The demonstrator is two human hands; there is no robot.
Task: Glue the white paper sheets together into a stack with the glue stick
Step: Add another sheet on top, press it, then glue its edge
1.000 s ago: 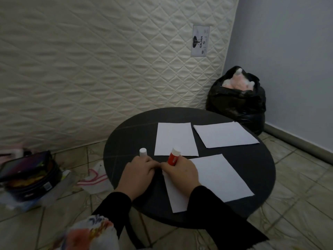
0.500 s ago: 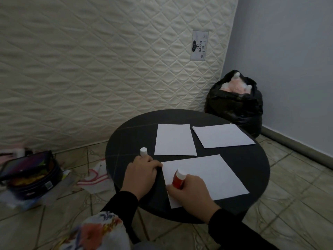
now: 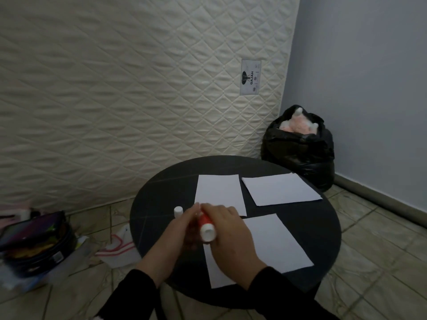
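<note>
Three white paper sheets lie on a round black table (image 3: 323, 227): a near sheet (image 3: 272, 243) in front of me, a far middle sheet (image 3: 219, 192) and a far right sheet (image 3: 279, 189). My right hand (image 3: 233, 236) grips a red and white glue stick (image 3: 206, 227), tilted with its white end toward me, over the near sheet's far left corner. My left hand (image 3: 178, 234) rests fingers-down on the table beside that corner, touching the right hand. A small white cap (image 3: 178, 211) stands just beyond my left hand.
A quilted mattress (image 3: 138, 88) leans upright behind the table. A black bag (image 3: 300, 148) with pink stuffing sits in the right corner. On the tiled floor at left lie a dark pouch (image 3: 34, 241) and a white cloth (image 3: 117, 250).
My right hand has moved the glue stick from the near sheet's near left edge back up to its far left corner, next to my left hand. The view has tilted.
</note>
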